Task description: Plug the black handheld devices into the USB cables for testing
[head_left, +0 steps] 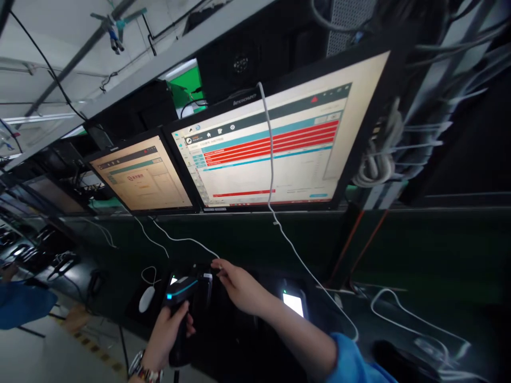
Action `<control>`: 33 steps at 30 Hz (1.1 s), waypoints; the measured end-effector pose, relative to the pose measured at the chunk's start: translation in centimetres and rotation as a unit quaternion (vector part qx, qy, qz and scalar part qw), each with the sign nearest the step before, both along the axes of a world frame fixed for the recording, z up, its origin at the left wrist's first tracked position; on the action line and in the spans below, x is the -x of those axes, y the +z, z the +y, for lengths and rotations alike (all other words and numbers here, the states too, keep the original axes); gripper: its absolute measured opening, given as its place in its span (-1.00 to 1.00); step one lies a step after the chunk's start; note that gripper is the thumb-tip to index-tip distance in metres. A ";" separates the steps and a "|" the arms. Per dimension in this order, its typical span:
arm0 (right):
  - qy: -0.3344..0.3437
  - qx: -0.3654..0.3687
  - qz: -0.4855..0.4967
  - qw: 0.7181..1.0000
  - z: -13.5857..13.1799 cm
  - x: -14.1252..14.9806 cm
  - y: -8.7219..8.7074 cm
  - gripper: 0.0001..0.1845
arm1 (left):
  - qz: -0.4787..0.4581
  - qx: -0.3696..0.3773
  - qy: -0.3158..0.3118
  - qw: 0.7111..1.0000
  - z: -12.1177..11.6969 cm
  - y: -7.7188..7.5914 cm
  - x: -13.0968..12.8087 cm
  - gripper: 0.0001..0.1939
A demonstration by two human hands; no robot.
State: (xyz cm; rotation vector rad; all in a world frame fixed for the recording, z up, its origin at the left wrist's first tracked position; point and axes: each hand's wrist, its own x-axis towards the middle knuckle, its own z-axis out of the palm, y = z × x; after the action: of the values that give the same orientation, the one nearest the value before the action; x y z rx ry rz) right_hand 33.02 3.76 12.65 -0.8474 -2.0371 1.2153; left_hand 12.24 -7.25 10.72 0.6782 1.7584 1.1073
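Note:
My left hand is wrapped around the black handle of a barcode scanner, which has a glowing blue strip along its head. A black device with a small white label stands just right of the scanner. My right hand reaches over beside that device with its fingertips pinched together. A thin white cable runs down from below the monitors and ends at those fingertips; its plug is hidden. To the right of my right forearm lies a handheld device with a lit white screen.
Two monitors, a large one and a smaller one, stand behind the bench. Another white cable hangs across the large screen. A white mouse lies at left; loose cables lie at right. A person's blue sleeve shows far left.

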 end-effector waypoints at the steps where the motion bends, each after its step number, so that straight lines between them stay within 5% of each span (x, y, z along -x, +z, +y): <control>1: 0.003 -0.003 -0.010 1.000 0.1 0.1 0.0 -0.53 | 0.012 0.002 -0.006 1.000 0.2 0.1 0.0 -0.29; 10: 0.035 -0.043 -0.044 0.997 1.5 0.7 0.4 -0.48 | 0.136 0.039 -0.088 0.986 2.4 1.2 -0.9 -0.50; 28: 0.007 -0.050 -0.062 0.997 2.4 0.3 1.6 -0.45 | 0.169 0.050 -0.141 0.974 3.7 2.0 -1.8 -0.50; 33: 0.009 -0.039 -0.044 0.998 2.3 0.2 1.4 -0.48 | 0.175 0.000 -0.091 0.980 3.2 1.9 1.7 -0.47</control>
State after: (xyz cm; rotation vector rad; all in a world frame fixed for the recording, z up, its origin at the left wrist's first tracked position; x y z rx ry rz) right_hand 32.85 6.03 14.06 -0.8597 -2.1532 1.1180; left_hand 10.59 -4.02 12.63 1.0635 1.9420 0.9010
